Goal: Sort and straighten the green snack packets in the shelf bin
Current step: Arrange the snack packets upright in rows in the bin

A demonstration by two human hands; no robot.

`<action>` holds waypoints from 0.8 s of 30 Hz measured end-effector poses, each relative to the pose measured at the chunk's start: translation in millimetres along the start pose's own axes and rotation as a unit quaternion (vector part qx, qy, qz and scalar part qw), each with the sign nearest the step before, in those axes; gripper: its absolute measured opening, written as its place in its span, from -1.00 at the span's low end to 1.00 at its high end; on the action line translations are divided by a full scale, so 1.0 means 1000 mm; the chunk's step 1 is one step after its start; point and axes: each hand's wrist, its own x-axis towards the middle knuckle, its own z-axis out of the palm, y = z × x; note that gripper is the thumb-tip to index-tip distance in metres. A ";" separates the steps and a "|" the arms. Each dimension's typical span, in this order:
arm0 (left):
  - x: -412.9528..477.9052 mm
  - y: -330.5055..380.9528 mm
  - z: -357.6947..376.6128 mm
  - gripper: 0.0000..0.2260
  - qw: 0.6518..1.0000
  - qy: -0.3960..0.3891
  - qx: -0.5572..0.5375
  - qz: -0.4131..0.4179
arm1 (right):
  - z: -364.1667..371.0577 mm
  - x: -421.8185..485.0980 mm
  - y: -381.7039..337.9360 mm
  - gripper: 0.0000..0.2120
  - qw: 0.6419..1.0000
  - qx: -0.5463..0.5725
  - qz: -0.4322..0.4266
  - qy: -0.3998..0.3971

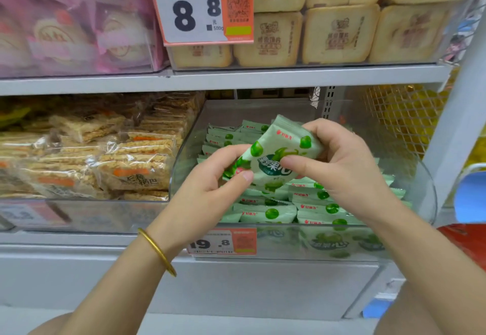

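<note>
A pale green snack packet (276, 155) with green fruit printed on it is held tilted above the clear shelf bin (423, 176). My left hand (207, 190) pinches its lower left corner between thumb and fingers. My right hand (339, 166) grips its right side, thumb across the front and fingers curled behind the top. Below them, several more green packets (268, 213) lie in rows inside the bin, some standing on edge at the back left (223, 137). My hands hide the middle of the pile.
A bin of clear-wrapped rice crackers (131, 161) sits to the left. Price tags hang on the bin front (223, 242) and the upper shelf (200, 5). Beige bread-like packs (339, 34) and pink packs (73, 26) fill the shelf above. Wire mesh (402, 113) is at right.
</note>
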 end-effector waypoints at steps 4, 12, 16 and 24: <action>-0.003 -0.001 -0.009 -0.64 0.998 0.001 -0.069 -0.014 | 0.001 -0.005 0.002 -0.82 0.998 0.037 0.060 -0.001; -0.003 -0.008 -0.009 -0.55 0.993 0.046 0.060 -0.087 | -0.007 -0.008 0.008 -0.82 0.984 -0.144 0.075 -0.071; -0.001 -0.006 -0.006 -0.72 0.993 0.058 0.057 -0.082 | -0.009 -0.006 0.005 -0.80 0.961 -0.250 0.036 -0.110; 0.002 -0.006 -0.002 -0.74 0.998 0.029 0.038 -0.034 | 0.011 -0.010 0.007 -0.74 0.913 -0.357 -0.026 -0.196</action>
